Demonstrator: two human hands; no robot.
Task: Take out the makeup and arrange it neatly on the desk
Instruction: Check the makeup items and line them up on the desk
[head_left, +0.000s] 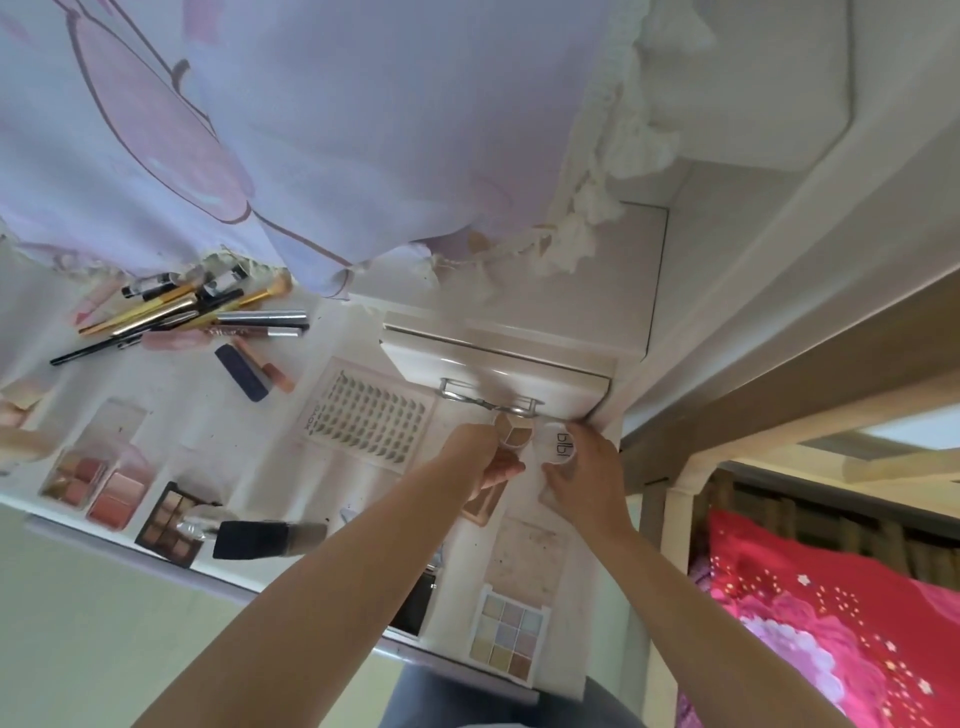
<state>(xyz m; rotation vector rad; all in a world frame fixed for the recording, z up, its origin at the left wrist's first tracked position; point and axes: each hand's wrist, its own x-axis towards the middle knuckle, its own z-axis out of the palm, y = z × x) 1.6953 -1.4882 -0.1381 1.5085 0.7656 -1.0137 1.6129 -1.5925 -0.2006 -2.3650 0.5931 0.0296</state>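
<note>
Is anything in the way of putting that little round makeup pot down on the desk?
Not really. The left hand holds the round pot and the right hand holds its white lid, low over the desk. The lash tray lies just left of it, and a pale palette beneath the hands.

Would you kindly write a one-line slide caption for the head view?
Left hand and right hand open a small round compact above a desk spread with palettes and brushes.

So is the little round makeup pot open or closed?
Open: the round pot shows tan colour sections, and the right hand holds its white lid apart.
</note>
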